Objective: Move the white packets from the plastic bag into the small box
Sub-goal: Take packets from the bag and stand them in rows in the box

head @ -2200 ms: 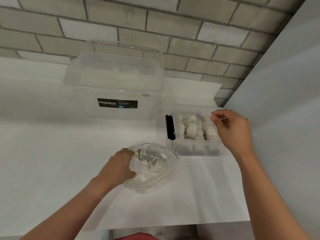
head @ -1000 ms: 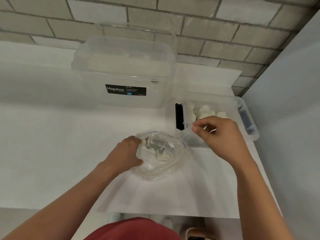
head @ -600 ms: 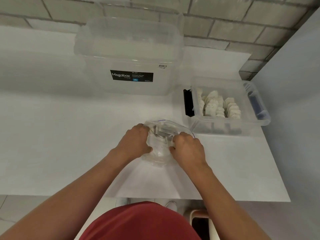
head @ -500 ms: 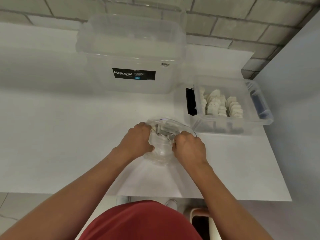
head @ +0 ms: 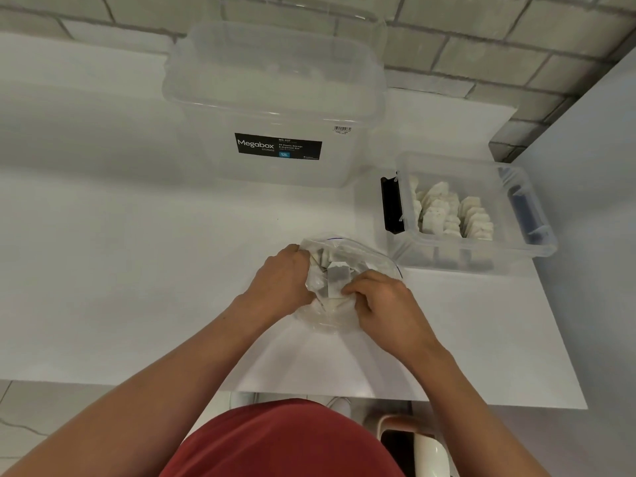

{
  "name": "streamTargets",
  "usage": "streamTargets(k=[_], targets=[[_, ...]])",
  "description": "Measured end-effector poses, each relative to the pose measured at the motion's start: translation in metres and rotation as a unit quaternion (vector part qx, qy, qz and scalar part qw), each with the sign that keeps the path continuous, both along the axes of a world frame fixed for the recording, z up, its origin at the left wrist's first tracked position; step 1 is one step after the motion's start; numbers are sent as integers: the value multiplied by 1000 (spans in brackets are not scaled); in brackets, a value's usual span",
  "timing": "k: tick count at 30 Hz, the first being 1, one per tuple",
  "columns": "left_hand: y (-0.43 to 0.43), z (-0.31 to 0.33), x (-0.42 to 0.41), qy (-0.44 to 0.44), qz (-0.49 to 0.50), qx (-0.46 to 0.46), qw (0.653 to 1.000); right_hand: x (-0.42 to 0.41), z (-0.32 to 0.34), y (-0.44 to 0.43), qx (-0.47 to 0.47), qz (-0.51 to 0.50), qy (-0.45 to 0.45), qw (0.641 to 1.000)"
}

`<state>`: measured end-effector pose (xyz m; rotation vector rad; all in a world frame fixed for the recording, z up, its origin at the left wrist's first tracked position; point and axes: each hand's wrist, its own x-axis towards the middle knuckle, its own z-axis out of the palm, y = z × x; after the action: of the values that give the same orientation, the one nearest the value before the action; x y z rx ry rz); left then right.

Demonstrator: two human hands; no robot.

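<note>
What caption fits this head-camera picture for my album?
Both hands, left and right, work inside a plastic bag of white packets beside a half-filled small box.

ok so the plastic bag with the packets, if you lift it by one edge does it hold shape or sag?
Likely sags: the plastic bag is thin clear film, crumpled where the left hand bunches its edge. The white packets lie loose and jumbled inside, so they would probably slide toward the low end. Probably light, though the film looks glossy, so possibly slippery. The right hand is reaching into its mouth.
</note>
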<state>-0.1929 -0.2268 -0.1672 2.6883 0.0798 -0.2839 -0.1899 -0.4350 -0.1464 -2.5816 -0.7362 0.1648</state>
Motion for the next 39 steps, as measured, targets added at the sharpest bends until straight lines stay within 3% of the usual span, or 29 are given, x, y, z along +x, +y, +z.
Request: streamTargets(k=[5, 11, 18, 26, 31, 35, 39], targets=[[2, -2, 1, 3, -2, 2, 1000, 18, 7, 5, 3, -62, 27, 998], [1, -1, 1, 2, 7, -1, 1000, 34, 8, 28, -91, -79, 37, 992], [1, 1, 1, 4, 11, 5, 1000, 36, 4, 28, -87, -88, 41, 991], [1, -1, 2, -2, 11, 7, 1000, 32, 43, 14, 35, -107, 100, 989], [0, -1, 2, 5, 14, 6, 1000, 32, 75, 3, 84, -101, 19, 991], [-1, 3, 2, 0, 9, 15, 1000, 32, 73, -4, 50, -86, 2, 995], [-2, 6, 2, 0, 14, 19, 1000, 36, 100, -25, 170, -117, -3, 978]])
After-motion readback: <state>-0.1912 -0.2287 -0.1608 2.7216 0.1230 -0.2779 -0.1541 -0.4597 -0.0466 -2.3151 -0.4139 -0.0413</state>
